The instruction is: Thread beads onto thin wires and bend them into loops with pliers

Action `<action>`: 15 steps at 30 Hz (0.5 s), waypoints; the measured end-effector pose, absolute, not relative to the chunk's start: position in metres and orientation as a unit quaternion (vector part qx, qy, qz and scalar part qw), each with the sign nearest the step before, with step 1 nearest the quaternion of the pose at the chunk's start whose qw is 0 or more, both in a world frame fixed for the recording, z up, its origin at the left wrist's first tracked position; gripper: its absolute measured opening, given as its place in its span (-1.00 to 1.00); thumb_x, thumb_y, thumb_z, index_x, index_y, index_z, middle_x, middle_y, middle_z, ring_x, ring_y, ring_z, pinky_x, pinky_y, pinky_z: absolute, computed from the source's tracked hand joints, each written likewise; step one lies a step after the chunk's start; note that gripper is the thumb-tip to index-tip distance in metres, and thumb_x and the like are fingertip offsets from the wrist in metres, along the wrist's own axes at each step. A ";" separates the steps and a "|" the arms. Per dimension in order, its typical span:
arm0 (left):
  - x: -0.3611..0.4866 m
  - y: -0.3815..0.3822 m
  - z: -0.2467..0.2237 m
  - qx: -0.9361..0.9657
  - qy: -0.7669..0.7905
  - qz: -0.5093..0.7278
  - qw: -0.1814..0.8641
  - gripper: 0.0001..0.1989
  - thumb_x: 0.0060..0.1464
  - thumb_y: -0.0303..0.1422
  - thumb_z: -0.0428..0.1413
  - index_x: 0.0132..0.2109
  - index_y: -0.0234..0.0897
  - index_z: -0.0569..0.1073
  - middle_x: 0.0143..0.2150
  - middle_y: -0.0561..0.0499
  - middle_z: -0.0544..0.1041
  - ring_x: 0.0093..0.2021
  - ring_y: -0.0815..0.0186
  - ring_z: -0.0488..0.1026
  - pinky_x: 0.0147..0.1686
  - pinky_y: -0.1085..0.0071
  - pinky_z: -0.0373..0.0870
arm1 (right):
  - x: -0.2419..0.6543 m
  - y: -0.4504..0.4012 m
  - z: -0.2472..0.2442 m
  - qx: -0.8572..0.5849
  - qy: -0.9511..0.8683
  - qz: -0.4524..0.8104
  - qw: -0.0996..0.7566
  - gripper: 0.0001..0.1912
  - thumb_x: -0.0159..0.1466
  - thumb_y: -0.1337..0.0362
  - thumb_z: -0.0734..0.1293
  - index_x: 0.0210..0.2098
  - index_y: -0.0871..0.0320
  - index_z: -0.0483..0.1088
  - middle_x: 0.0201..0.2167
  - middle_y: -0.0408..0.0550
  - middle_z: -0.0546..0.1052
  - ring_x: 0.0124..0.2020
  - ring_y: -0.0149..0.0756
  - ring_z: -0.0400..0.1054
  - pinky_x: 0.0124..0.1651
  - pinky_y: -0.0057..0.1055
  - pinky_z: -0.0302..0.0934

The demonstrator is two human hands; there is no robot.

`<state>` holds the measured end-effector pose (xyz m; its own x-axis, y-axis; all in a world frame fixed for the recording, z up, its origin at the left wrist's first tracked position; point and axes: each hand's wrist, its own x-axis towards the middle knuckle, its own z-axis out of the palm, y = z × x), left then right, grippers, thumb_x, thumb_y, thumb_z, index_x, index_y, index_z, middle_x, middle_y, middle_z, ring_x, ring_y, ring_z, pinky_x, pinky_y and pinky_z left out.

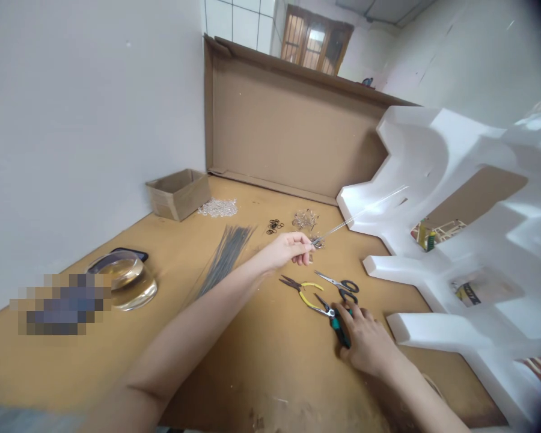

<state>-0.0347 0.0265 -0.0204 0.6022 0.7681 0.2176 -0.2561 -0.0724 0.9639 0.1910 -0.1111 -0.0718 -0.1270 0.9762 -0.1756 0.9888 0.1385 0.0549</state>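
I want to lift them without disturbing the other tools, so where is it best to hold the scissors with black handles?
Use the black finger loops of the scissors as the grip, coming down from the far side. The scissors lie flat, the loops are their widest part, and the thin blades point toward the yellow-handled pliers. The right hand sits just below the loops, so the far side seems safer.

A thin, straight wire (360,211) was pinched in the left hand (289,251), slanted up and to the right. Teal-handled pliers (338,328) were gripped in the right hand (365,340), their steel tips angled up and left.
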 end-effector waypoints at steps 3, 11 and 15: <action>-0.035 0.025 -0.019 0.614 0.204 0.394 0.652 -0.84 -0.02 -0.33 0.08 -0.38 -0.39 0.37 -0.58 0.06 0.43 -0.59 0.52 0.29 -0.52 0.56 0.16 | 0.192 -0.112 -0.075 0.647 0.760 -0.007 0.066 -0.29 -0.07 0.33 0.23 0.12 0.17 0.14 0.00 0.18 0.29 -0.08 0.04 0.18 -0.13 -0.16 0.08; -0.036 0.022 -0.014 0.590 0.191 0.383 0.685 -0.84 -0.04 -0.34 0.09 -0.41 -0.38 0.34 -0.58 0.06 0.43 -0.60 0.54 0.29 -0.55 0.58 0.12 | 0.199 -0.113 -0.074 0.674 0.729 -0.087 -0.080 -0.49 -0.04 0.30 0.21 -0.06 0.21 0.29 -0.20 0.12 0.41 -0.24 -0.07 0.30 -0.22 -0.24 0.13; -0.039 0.022 -0.012 0.572 0.168 0.373 0.711 -0.85 -0.04 -0.35 0.09 -0.39 -0.37 0.34 -0.57 0.06 0.43 -0.57 0.53 0.30 -0.55 0.58 0.12 | 0.205 -0.110 -0.056 0.620 0.566 -0.437 -0.323 -0.53 0.02 0.16 0.19 -0.09 0.19 0.30 -0.27 0.06 0.46 -0.38 -0.16 0.33 -0.34 -0.28 0.18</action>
<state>-0.0388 0.0215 -0.0120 0.6661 0.7217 0.1884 -0.3379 0.0667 0.9388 0.2049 -0.1103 -0.0561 -0.0222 0.9839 -0.1772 0.4197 -0.1517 -0.8949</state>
